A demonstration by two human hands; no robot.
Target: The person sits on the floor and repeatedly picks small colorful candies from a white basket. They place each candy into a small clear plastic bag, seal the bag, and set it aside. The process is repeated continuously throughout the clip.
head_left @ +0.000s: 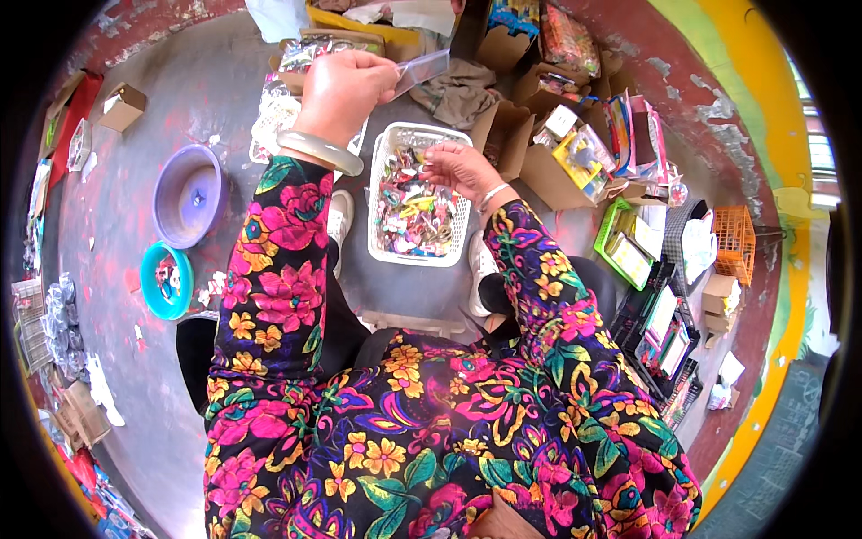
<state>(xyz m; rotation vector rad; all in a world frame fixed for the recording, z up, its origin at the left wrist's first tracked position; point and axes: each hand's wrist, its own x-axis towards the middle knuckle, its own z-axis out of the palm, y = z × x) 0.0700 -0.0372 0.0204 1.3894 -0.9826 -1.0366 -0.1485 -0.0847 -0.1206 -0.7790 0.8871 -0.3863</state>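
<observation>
My left hand (348, 87) is raised beyond the basket's far left corner, its fingers closed on a small clear plastic bag (426, 68) that sticks out to the right. My right hand (461, 171) hovers over the far right part of a white plastic basket (417, 258), thumb and fingertips pinched together. Whether something tiny is between those fingertips I cannot make out. Small mixed trinkets (415, 214) in pink, yellow, red and white fill the basket, which stands on the floor between my shoes.
Open cardboard boxes (549, 177) with packaged goods crowd the far right. A green basket (613, 242) and black crates (660, 332) stand nearer on the right. To the left are a purple basin (171, 231) and a turquoise basin (153, 301). A crumpled cloth (456, 92) lies beyond the white basket.
</observation>
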